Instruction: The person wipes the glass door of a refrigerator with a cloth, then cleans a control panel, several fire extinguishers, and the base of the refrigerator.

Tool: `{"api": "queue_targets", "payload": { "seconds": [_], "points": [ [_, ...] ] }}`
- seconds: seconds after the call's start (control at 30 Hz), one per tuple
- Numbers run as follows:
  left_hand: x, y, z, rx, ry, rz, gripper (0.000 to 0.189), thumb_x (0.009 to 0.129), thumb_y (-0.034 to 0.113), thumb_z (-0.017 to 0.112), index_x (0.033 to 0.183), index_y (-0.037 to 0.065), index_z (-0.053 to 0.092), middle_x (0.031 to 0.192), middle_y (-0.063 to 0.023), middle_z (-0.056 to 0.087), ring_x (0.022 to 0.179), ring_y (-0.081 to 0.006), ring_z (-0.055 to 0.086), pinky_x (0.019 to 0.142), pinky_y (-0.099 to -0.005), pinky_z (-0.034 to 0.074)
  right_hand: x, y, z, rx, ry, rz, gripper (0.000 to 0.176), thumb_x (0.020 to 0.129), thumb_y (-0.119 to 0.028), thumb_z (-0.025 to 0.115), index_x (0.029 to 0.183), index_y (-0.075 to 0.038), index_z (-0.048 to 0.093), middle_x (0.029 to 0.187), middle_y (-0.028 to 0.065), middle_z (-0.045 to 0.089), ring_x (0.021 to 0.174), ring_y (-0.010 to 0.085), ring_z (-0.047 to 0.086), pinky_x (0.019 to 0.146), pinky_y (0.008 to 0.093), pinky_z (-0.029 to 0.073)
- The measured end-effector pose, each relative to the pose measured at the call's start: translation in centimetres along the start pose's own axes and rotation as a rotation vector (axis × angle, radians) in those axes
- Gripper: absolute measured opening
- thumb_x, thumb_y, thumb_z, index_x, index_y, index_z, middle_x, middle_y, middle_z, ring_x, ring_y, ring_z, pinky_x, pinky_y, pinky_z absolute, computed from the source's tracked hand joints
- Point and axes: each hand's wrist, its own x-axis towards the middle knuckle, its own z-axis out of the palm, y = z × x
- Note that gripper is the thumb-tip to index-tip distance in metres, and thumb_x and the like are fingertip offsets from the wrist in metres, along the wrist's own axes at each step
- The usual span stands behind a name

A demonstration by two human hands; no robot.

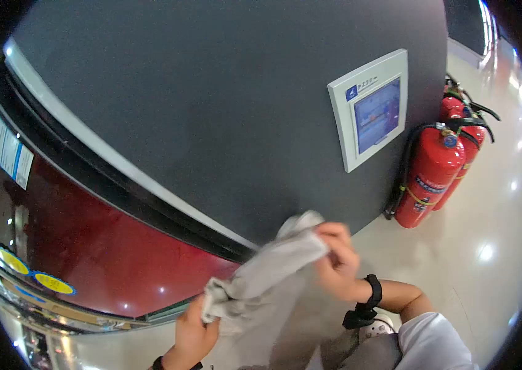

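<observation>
A light grey cloth (264, 271) is stretched between my two hands, bunched and creased at its lower left end. My left hand (192, 336) is closed on that crumpled end. At the upper right end, my right hand (338, 259) pinches the cloth, its fingers slightly blurred. Behind the cloth stands a dark grey panel (212, 111), close to my right hand. To the left of it, a glossy dark red surface (119, 246) runs along a black and silver edge.
Two red fire extinguishers, the nearer one (430, 172) in front, stand on the shiny pale floor (489, 246) at the right. A white-framed electrical box cover (369, 111) sits on the panel. Yellow oval stickers (54, 283) and a label (5, 142) are on the glossy red front.
</observation>
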Motion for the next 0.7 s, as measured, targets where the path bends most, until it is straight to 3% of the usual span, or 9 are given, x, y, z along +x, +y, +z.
{"api": "queue_targets", "payload": {
  "seconds": [0.03, 0.13, 0.17, 0.23, 0.3, 0.33, 0.5, 0.6, 0.7],
  "points": [
    [1.1, 1.9, -1.5, -0.15, 0.136, -0.165, 0.052, 0.071, 0.001, 0.059, 0.12, 0.002, 0.043, 0.102, -0.0154, 0.055, 0.095, -0.0269, 0.055, 0.083, -0.0349, 0.045, 0.9, -0.5, 0.2, -0.064, 0.159, -0.162, 0.04, 0.074, -0.001, 0.065, 0.112, -0.004, 0.055, 0.115, 0.0196, 0.047, 0.106, 0.03, 0.05, 0.084, 0.0352, 0.045],
    [5.9, 3.9, -4.7, -0.116, 0.467, 0.153, 0.059, 0.074, 0.001, 0.059, 0.128, -0.004, 0.035, 0.129, -0.0231, 0.036, 0.115, -0.0344, 0.043, 0.098, -0.0427, 0.033, 6.0, 0.1, 2.3, -0.027, 0.378, -0.576, 0.069, 0.073, -0.008, 0.069, 0.132, -0.014, 0.033, 0.13, 0.0249, 0.029, 0.116, 0.0428, 0.042, 0.092, 0.0439, 0.042],
    [7.5, 3.8, -4.9, -0.122, 0.607, 0.283, 0.059, 0.075, 0.0, 0.058, 0.129, -0.003, 0.035, 0.133, -0.0235, 0.033, 0.117, -0.0354, 0.041, 0.1, -0.0443, 0.032, 7.1, 0.5, 2.7, -0.027, 0.378, -0.564, 0.069, 0.073, -0.008, 0.069, 0.132, -0.014, 0.033, 0.13, 0.0249, 0.029, 0.116, 0.0428, 0.042, 0.092, 0.0439, 0.042],
    [11.3, 4.4, -4.9, 0.16, 0.591, 0.349, 0.055, 0.077, 0.0, 0.055, 0.129, 0.0, 0.036, 0.133, -0.0243, 0.034, 0.118, -0.0378, 0.04, 0.1, -0.0459, 0.031, 8.5, 1.1, 3.1, -0.115, -0.001, -0.354, 0.055, 0.076, -0.025, 0.062, 0.126, -0.012, 0.047, 0.139, 0.03, 0.022, 0.126, 0.0455, 0.028, 0.103, 0.0512, 0.022],
    [14.4, 5.6, -4.4, 0.727, 0.577, 0.474, 0.05, 0.081, 0.0, 0.049, 0.129, 0.004, 0.039, 0.132, -0.0258, 0.035, 0.12, -0.0425, 0.038, 0.101, -0.0492, 0.029, 11.8, -0.5, 3.8, -0.473, 0.013, -0.462, 0.058, 0.071, -0.029, 0.064, 0.124, -0.011, 0.051, 0.142, 0.0277, 0.022, 0.12, 0.0393, 0.039, 0.098, 0.0487, 0.031],
    [15.8, 5.5, -2.5, 0.727, 0.611, 0.419, 0.029, 0.084, 0.01, 0.053, 0.113, 0.005, 0.056, 0.128, -0.0182, 0.043, 0.117, -0.038, 0.044, 0.096, -0.0507, 0.035, 11.5, 0.7, 4.0, -0.61, -0.008, -0.565, 0.061, 0.071, -0.031, 0.066, 0.125, -0.008, 0.049, 0.137, 0.0291, 0.029, 0.117, 0.0399, 0.044, 0.093, 0.0445, 0.035],
    [16.0, 2.6, 7.8, 0.59, 0.664, 0.535, 0.031, 0.084, 0.011, 0.052, 0.114, 0.006, 0.056, 0.128, -0.0182, 0.045, 0.121, -0.0374, 0.042, 0.098, -0.0494, 0.033, 4.9, 7.8, 0.8, -0.79, -0.049, -0.631, 0.058, 0.068, -0.021, 0.067, 0.121, -0.007, 0.05, 0.139, 0.0222, 0.032, 0.11, 0.0337, 0.049, 0.089, 0.0444, 0.042],
    [16.5, 3.6, 10.3, 0.508, 0.541, 0.719, 0.033, 0.083, 0.008, 0.053, 0.116, 0.005, 0.055, 0.128, -0.02, 0.045, 0.119, -0.0373, 0.045, 0.096, -0.0493, 0.035, 2.3, 9.3, -2.9, -0.67, -0.119, -0.491, 0.066, 0.071, -0.02, 0.067, 0.13, -0.005, 0.041, 0.139, 0.0262, 0.027, 0.116, 0.0401, 0.044, 0.094, 0.0468, 0.039],
    [20.0, 7.3, 9.4, 0.118, 0.804, 0.67, 0.038, 0.082, -0.001, 0.051, 0.12, -0.003, 0.05, 0.126, -0.0276, 0.044, 0.116, -0.0422, 0.046, 0.092, -0.0511, 0.04, 4.1, 6.2, -6.1, -0.873, 0.126, -0.481, 0.078, 0.077, -0.021, 0.062, 0.139, -0.001, 0.021, 0.142, 0.0321, 0.013, 0.129, 0.0482, 0.021, 0.104, 0.0508, 0.022]
  ]
}}
